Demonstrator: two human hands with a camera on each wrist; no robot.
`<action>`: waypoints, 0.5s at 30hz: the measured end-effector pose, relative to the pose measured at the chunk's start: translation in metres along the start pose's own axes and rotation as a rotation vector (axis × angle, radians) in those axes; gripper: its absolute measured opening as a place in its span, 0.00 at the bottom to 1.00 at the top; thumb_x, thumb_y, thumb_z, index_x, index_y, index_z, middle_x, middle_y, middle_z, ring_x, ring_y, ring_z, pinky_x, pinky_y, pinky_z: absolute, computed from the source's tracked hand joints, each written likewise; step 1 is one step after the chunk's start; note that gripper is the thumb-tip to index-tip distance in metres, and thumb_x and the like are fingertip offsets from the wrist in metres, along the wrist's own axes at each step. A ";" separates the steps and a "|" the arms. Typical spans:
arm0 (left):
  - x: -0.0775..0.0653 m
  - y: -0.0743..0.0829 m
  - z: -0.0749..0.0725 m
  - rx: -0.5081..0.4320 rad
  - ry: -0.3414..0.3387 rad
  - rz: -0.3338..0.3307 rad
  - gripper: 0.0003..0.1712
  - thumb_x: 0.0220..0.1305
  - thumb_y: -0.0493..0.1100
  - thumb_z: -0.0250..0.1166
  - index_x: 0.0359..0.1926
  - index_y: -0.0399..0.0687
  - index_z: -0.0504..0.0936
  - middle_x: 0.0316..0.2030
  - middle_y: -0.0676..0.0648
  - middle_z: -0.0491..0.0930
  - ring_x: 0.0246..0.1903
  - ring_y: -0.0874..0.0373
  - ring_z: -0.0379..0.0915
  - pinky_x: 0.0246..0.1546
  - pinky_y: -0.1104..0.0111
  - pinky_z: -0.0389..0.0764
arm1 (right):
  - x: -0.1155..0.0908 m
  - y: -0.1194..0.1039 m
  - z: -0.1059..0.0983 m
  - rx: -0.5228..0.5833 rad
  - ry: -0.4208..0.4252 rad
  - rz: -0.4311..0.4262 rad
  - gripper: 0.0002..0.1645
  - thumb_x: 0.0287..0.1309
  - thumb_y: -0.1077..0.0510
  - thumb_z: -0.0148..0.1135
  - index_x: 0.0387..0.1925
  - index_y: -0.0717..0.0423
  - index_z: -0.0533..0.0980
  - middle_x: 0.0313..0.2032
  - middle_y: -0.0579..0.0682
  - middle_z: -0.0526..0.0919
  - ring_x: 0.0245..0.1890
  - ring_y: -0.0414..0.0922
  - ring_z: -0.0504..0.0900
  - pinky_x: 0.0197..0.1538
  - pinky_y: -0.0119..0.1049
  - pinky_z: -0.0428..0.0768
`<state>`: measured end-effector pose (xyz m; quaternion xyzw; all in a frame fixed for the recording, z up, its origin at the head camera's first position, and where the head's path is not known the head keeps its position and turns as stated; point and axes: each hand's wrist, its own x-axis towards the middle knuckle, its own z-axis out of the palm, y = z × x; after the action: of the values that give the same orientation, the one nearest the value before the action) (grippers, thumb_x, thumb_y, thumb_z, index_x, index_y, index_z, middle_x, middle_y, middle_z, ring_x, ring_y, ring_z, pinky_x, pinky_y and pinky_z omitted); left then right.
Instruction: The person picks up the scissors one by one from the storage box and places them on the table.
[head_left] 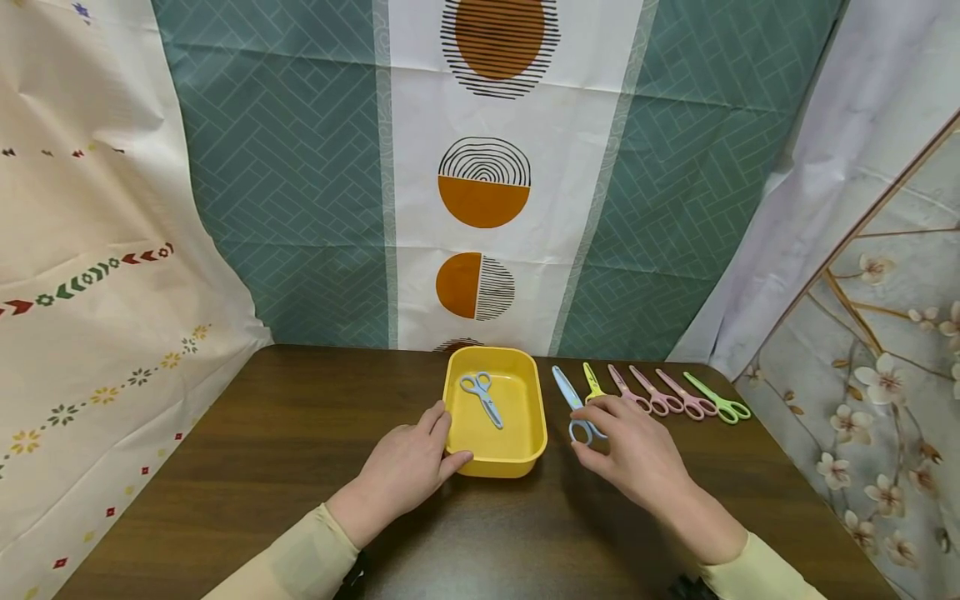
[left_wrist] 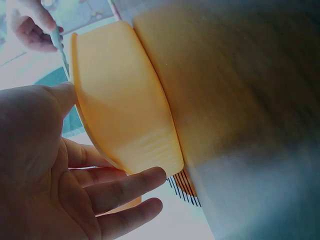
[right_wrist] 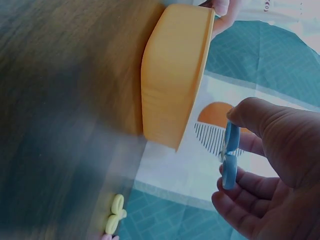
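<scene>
A yellow plastic tray (head_left: pixel 498 467) stands on the table, with a pair of blue scissors (head_left: pixel 483 402) lying inside it. At its near left corner my left hand (head_left: pixel 408 458) grips the rim, thumb on the near side and fingers along the left side (left_wrist: pixel 120 95). To the right of the tray, my right hand (head_left: pixel 633 446) pinches another pair of light blue scissors (head_left: pixel 567 388) by the handle loops (right_wrist: pixel 231 172). Those scissors appear lifted off the table, blades pointing away from me.
Right of the held scissors lie yellow scissors (head_left: pixel 592 379), three pink pairs, among them the rightmost pink scissors (head_left: pixel 696 406), then green scissors (head_left: pixel 726 407) near the table's right edge. Patterned cloths (head_left: pixel 300 183) hang behind the brown table (head_left: pixel 322 400) and at both sides.
</scene>
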<state>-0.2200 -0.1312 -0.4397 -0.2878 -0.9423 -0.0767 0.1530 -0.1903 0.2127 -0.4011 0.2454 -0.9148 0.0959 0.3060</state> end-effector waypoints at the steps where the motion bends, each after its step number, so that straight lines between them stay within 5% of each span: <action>1: 0.000 0.000 0.000 0.001 0.001 0.001 0.45 0.81 0.66 0.63 0.75 0.28 0.73 0.71 0.29 0.75 0.45 0.39 0.88 0.51 0.50 0.88 | -0.001 0.001 -0.001 -0.003 0.000 0.004 0.20 0.51 0.53 0.85 0.47 0.46 0.89 0.48 0.46 0.87 0.47 0.49 0.86 0.43 0.49 0.87; 15: 0.000 -0.001 0.001 0.016 0.025 0.020 0.44 0.81 0.65 0.64 0.72 0.28 0.74 0.70 0.30 0.76 0.43 0.41 0.89 0.49 0.51 0.89 | -0.021 0.010 -0.011 -0.027 -0.033 0.062 0.20 0.52 0.53 0.85 0.48 0.44 0.89 0.50 0.45 0.87 0.49 0.50 0.86 0.38 0.50 0.86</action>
<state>-0.2203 -0.1317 -0.4407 -0.2950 -0.9380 -0.0713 0.1678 -0.1750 0.2338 -0.4051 0.2142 -0.9282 0.0890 0.2910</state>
